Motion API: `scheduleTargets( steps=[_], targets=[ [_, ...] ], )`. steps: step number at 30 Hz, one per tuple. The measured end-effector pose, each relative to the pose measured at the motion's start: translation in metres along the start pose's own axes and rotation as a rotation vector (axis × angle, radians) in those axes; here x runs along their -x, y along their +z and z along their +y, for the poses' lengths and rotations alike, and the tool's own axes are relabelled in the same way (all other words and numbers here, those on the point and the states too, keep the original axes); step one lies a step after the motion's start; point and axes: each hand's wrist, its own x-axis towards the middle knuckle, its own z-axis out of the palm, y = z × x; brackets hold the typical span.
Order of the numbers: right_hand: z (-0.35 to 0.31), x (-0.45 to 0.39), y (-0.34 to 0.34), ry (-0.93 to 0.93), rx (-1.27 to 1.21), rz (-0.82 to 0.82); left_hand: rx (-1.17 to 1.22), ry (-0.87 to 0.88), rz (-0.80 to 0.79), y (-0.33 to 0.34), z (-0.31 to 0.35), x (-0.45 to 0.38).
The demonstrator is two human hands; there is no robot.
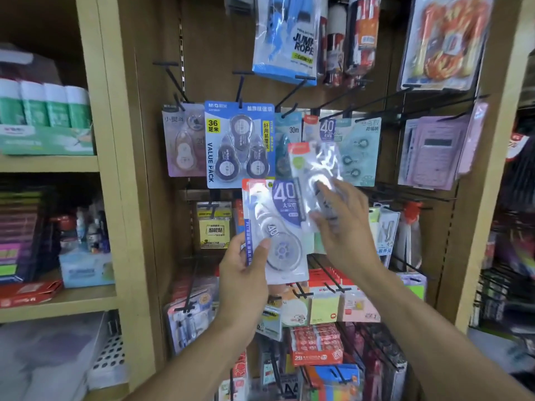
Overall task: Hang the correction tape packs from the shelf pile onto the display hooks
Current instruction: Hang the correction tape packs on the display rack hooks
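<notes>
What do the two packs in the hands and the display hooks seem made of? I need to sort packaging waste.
Left-hand pack: apparently printed card under a clear glossy plastic blister, given the glare. Right-hand pack: similar, though blurred. Display hooks: thin, straight, matte black, probably coated metal wire.

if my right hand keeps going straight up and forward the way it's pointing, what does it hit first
Probably the hanging 40 pack on its hook, just above the pack your right hand holds; that pack's top edge would likely touch it first. Depth is hard to judge.
</notes>
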Motion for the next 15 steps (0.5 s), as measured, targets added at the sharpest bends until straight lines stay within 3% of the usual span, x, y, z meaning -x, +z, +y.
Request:
scheduleTargets(
  steps=[5, 15],
  targets=[
    [0.033, -0.055, -0.001, -0.028, 0.087, 0.143, -0.039, -0.003, 0.015, 0.003, 0.011, 0.006],
    [0.056, -0.088, 0.014, 0.095, 0.14, 0.182, -0.025, 0.007, 0.026, 0.003, 0.015, -0.001]
  ],
)
